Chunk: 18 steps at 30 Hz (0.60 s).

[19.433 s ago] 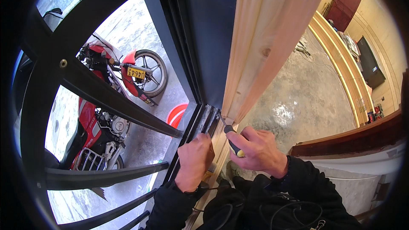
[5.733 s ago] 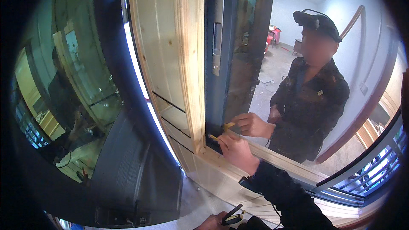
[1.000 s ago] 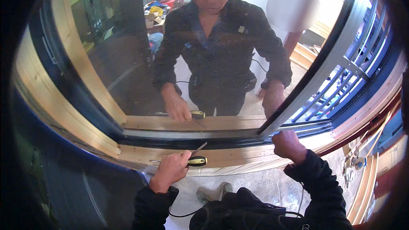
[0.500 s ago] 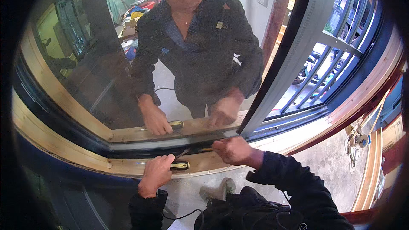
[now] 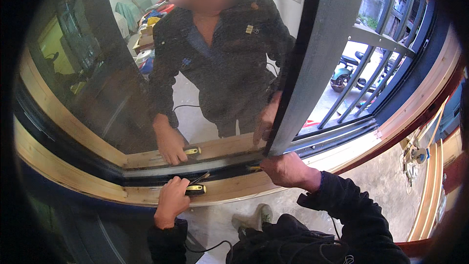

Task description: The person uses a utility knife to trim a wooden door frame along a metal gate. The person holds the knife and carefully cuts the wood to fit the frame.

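Observation:
My left hand (image 5: 172,198) is closed at the wooden sill, a thin dark pointed strip (image 5: 200,178) jutting from its fingertips toward the black window track (image 5: 224,171). Against those fingers lies a tool with a yellow-and-black handle (image 5: 196,190); its other end is hidden, and I cannot tell whether the hand grips it. My right hand (image 5: 291,170) is closed at the lower corner of the sliding sash (image 5: 303,83). A slim stick with a yellow-orange end (image 5: 254,168) pokes out of it along the track; its kind cannot be made out.
Dark glass (image 5: 127,98) in front reflects me and the room. Metal window bars (image 5: 342,85) stand at the right, with a scooter (image 5: 341,77) outside. Long wooden boards (image 5: 430,190) lie on the right, near a tool with a cable (image 5: 417,155). A dark cord (image 5: 210,248) hangs by my body.
My left hand, the pointed strip and the yellow-and-black tool appear slightly farther left. My right hand has shifted a little right, while the sash corner appears farther left. The view has turned slightly.

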Each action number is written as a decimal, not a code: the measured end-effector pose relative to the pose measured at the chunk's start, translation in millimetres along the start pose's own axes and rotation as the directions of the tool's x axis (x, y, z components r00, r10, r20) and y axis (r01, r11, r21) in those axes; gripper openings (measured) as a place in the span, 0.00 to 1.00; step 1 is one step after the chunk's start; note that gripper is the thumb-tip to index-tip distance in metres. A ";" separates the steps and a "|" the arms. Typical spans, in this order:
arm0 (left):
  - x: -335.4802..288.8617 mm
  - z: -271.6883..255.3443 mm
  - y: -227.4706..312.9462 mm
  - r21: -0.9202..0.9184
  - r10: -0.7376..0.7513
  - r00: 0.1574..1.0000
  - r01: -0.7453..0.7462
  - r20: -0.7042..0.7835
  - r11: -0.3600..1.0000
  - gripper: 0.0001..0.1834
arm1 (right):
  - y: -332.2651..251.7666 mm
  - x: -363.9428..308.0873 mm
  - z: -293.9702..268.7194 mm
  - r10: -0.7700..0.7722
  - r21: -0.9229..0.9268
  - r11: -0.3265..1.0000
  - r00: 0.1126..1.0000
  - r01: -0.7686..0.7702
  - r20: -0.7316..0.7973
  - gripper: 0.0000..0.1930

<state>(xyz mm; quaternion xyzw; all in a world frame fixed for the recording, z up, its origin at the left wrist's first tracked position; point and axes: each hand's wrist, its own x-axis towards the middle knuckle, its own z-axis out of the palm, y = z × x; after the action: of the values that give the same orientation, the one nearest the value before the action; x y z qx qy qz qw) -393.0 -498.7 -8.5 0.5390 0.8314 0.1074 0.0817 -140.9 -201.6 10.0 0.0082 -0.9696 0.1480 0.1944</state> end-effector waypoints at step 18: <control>1.5 13.3 2.7 0.181 -0.089 0.995 0.081 0.037 0.980 0.14 | 28.4 -32.1 -15.6 0.099 0.156 0.982 0.994 -0.104 0.041 0.05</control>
<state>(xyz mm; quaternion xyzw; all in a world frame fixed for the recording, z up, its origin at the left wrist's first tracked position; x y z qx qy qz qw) -387.9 -495.0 -20.7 0.5106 0.8578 0.0167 0.0560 -107.4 -171.2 3.5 -0.0236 -0.9571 0.2340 0.1692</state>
